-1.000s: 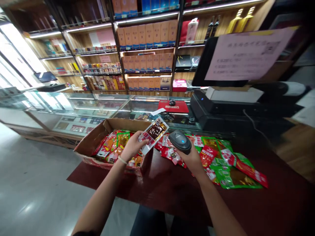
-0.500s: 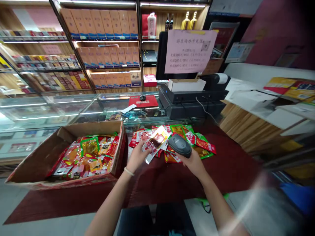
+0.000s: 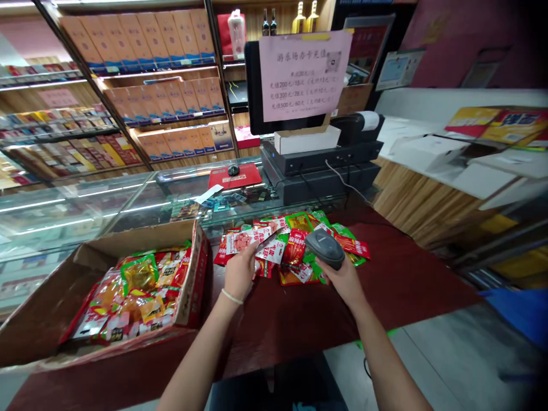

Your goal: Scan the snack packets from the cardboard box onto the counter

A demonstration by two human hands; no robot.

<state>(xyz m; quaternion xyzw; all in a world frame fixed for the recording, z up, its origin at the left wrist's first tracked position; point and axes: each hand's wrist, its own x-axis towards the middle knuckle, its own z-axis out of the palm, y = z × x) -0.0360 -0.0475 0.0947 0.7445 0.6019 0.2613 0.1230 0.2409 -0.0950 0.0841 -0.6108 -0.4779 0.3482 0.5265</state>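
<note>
My left hand (image 3: 240, 273) is closed on a red and white snack packet (image 3: 246, 240), held flat just above the dark red table (image 3: 406, 279). My right hand (image 3: 345, 281) grips a dark grey barcode scanner (image 3: 324, 249), its head tilted toward the packet. Between and behind the hands lies a pile of red and green snack packets (image 3: 299, 242). To the left an open cardboard box (image 3: 64, 268) holds several more packets.
A glass display counter (image 3: 128, 200) runs behind the table. A black till with a monitor (image 3: 317, 165), a pink paper notice (image 3: 302, 74) and a red mouse pad (image 3: 229, 176) stand on it. Shelves of boxed goods fill the back wall. A wooden counter stands at right.
The view has swung right, so the box now sits further left. My left hand has lowered and turned the packet flatter toward the pile. The scanner stays in my right hand.
</note>
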